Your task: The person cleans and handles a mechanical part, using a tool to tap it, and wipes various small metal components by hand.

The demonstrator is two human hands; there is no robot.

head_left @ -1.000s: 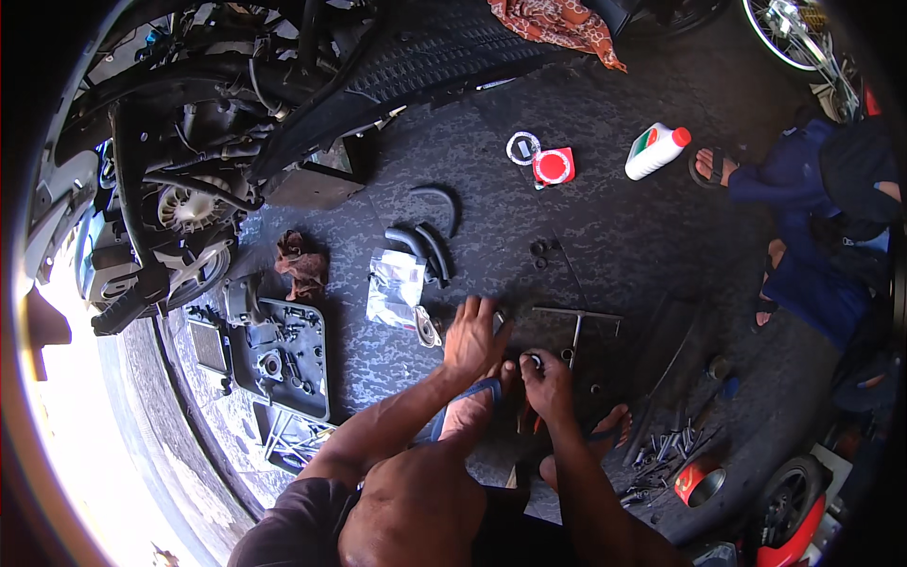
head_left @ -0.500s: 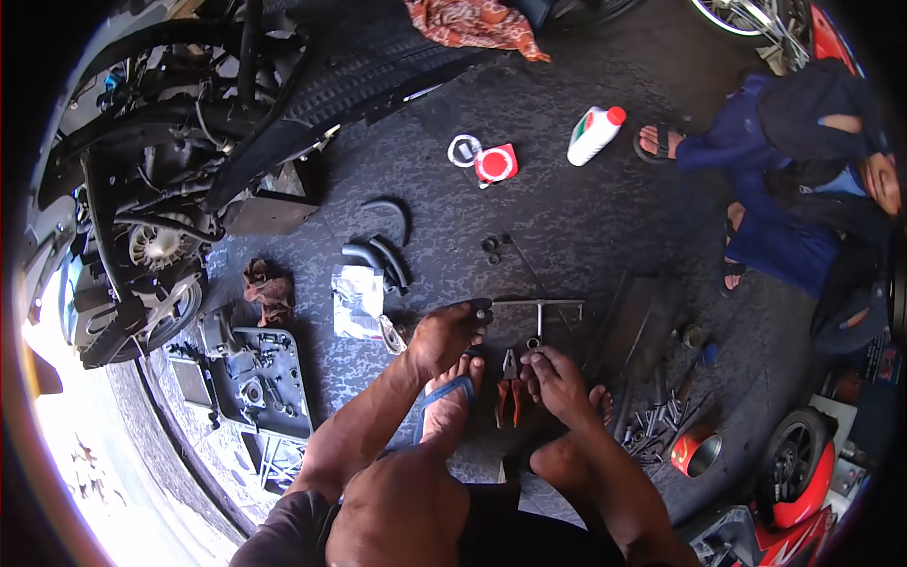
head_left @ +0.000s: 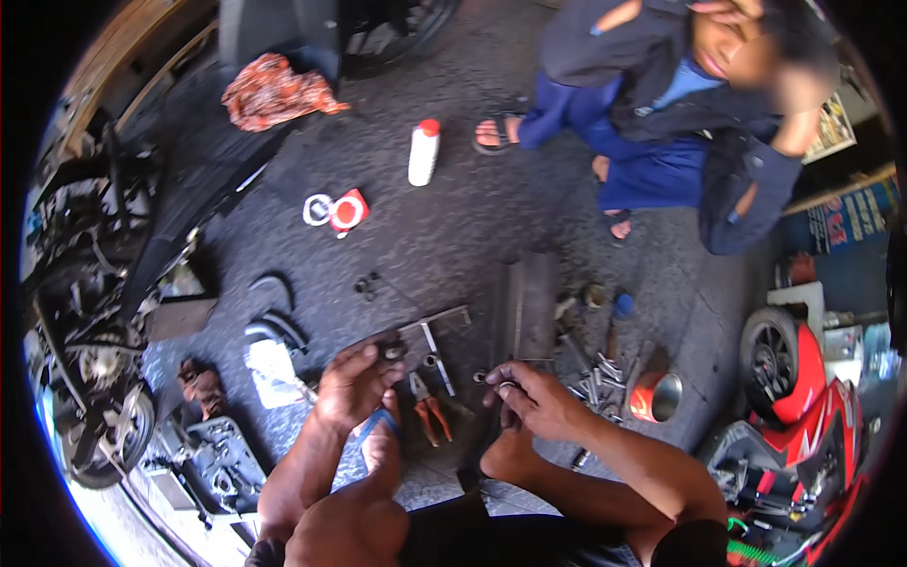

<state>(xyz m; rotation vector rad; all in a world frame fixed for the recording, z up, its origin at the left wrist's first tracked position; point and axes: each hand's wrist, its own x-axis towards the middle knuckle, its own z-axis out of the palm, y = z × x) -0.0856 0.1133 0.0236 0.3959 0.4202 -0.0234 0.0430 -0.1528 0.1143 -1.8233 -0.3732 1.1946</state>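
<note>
Both forearms come up from bottom centre, elbows bent, hands w/ a gap between them in mid-frame. Left hand (head_left: 351,386): fingers curled, tips pinching a small dark metal part (head_left: 392,352) at its upper right. Right hand (head_left: 531,397): fingers bent in, pinching a small ring-like metal piece (head_left: 502,386) at its left edge; can't tell exactly what it is. Bare feet just below the hands.

Surface: dark, gritty concrete floor (head_left: 453,236). Stripped motorbike (head_left: 104,312) along left edge, red scooter (head_left: 803,397) lower right. Another person's blue sleeve (head_left: 746,189) upper right. Orange rag (head_left: 274,90) upper left, white bottle (head_left: 424,151) top centre, red-handled pliers (head_left: 430,416) between the hands, red tin (head_left: 656,397) right of centre.
</note>
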